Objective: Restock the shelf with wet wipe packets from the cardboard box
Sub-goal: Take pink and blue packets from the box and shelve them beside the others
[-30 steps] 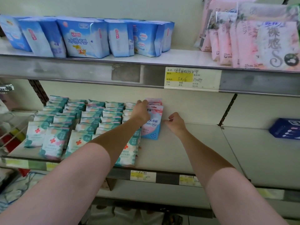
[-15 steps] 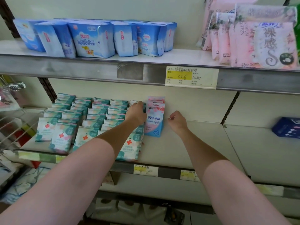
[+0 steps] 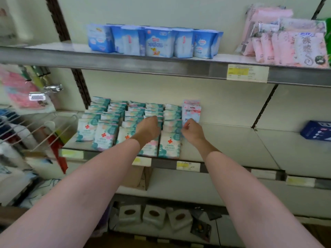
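Note:
Several rows of teal-and-white wet wipe packets [image 3: 169, 144] with red crosses stand on the middle shelf [image 3: 232, 149]. A short row of pink-and-blue packets [image 3: 190, 110] stands upright at their right end. My left hand [image 3: 148, 128] hovers over the teal rows with its fingers loosely curled and nothing in it. Just in front of the lowest pink-and-blue packet is my right hand [image 3: 192, 130], loosely curled and empty. A tan cardboard box [image 3: 135, 177] shows partly under the shelf's front edge.
Blue packs [image 3: 154, 42] and pink packs [image 3: 286, 43] fill the upper shelf. A dark blue box [image 3: 316, 130] lies at the far right of the middle shelf. A wire rack [image 3: 34, 129] with goods juts out on the left. White packs [image 3: 154, 214] sit on the bottom shelf.
Both hands have let go of the pink-and-blue packets and drawn back toward me. The view has pulled back and swung left, showing more of the lower shelves.

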A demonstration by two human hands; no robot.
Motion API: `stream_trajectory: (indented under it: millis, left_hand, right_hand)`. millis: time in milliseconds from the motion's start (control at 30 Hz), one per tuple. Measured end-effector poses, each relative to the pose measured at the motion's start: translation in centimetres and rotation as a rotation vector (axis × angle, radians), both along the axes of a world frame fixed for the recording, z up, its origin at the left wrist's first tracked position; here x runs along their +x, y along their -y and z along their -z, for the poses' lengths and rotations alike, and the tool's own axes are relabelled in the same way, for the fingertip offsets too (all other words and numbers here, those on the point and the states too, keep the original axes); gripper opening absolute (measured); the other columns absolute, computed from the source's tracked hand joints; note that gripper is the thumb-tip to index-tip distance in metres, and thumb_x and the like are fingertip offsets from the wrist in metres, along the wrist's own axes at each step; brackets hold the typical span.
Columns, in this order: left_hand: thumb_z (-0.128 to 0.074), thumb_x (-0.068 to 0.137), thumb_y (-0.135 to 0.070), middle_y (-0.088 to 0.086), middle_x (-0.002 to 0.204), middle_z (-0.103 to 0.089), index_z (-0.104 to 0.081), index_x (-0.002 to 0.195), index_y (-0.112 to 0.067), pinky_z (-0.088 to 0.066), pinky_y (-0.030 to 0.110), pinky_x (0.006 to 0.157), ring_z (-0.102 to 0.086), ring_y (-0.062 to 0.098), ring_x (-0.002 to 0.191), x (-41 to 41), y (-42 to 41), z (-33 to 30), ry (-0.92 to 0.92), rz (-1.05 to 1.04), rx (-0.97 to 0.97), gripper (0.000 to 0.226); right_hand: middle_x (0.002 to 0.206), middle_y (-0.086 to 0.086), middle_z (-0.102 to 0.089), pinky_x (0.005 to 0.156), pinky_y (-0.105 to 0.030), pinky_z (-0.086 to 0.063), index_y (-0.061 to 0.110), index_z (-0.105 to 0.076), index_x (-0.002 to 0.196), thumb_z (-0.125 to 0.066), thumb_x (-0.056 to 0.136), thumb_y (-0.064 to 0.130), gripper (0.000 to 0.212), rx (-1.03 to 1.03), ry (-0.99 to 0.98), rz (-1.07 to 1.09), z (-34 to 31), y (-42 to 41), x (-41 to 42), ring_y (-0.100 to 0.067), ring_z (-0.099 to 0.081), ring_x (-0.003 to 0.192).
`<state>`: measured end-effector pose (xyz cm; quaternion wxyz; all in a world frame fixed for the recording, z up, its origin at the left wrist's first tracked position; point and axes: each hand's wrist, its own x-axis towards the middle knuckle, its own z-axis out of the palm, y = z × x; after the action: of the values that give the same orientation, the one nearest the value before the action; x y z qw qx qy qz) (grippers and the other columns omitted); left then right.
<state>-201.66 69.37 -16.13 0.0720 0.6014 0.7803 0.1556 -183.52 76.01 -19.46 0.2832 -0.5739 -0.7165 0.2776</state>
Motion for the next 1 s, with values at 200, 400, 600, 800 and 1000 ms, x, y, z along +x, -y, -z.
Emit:
stream_trajectory:
  millis: [200,400,600,800,1000]
  left_hand:
    - [-0.053,0.094,-0.024,0.010,0.119,-0.060,-0.055,0.118,-0.016,-0.050,0.038,0.086,-0.059,0.031,0.106,-8.0,9.2,1.7,0.011,-0.083,-0.046,0.026]
    - [-0.052,0.090,-0.025,0.015,0.106,-0.064,-0.051,0.094,-0.015,-0.052,0.038,0.077,-0.061,0.035,0.096,-17.3,20.3,4.8,-0.008,-0.257,-0.101,0.010]
    - [-0.052,0.086,-0.018,0.008,0.095,-0.061,-0.052,0.090,-0.016,-0.049,0.037,0.071,-0.058,0.029,0.087,-23.9,32.2,8.4,0.093,-0.425,-0.134,0.005]
    - [-0.050,0.085,-0.018,0.010,0.100,-0.062,-0.049,0.089,-0.016,-0.047,0.038,0.075,-0.059,0.032,0.094,-28.4,43.3,13.0,0.179,-0.669,-0.168,0.005]
    - [-0.051,0.086,-0.016,0.011,0.096,-0.059,-0.052,0.094,-0.010,-0.043,0.037,0.071,-0.059,0.032,0.095,-33.5,50.4,16.8,0.272,-0.851,-0.249,0.010]
  right_hand:
    - [0.087,-0.006,-0.061,0.066,-0.032,-0.040,0.015,-0.052,0.088,-0.063,0.088,0.014,0.011,0.027,-0.005,-0.142,0.1,8.9,-9.2,-0.024,-0.058,0.080]
    - [0.097,-0.002,-0.061,0.073,-0.032,-0.043,0.020,-0.053,0.096,-0.061,0.090,0.020,0.010,-0.068,0.121,-0.386,2.2,18.6,-19.7,-0.023,-0.057,0.087]
    - [0.089,-0.001,-0.057,0.065,-0.031,-0.041,0.016,-0.051,0.101,-0.059,0.090,0.019,0.014,-0.162,0.198,-0.644,6.0,26.5,-27.0,-0.022,-0.056,0.083]
    - [0.096,0.000,-0.061,0.075,-0.034,-0.049,0.019,-0.056,0.099,-0.062,0.089,0.018,0.011,-0.184,0.325,-0.802,10.9,34.5,-34.7,-0.022,-0.059,0.091]
    - [0.099,-0.005,-0.061,0.082,-0.039,-0.051,0.016,-0.056,0.096,-0.060,0.090,0.018,0.008,-0.236,0.409,-1.030,15.0,40.0,-42.5,-0.026,-0.058,0.094]
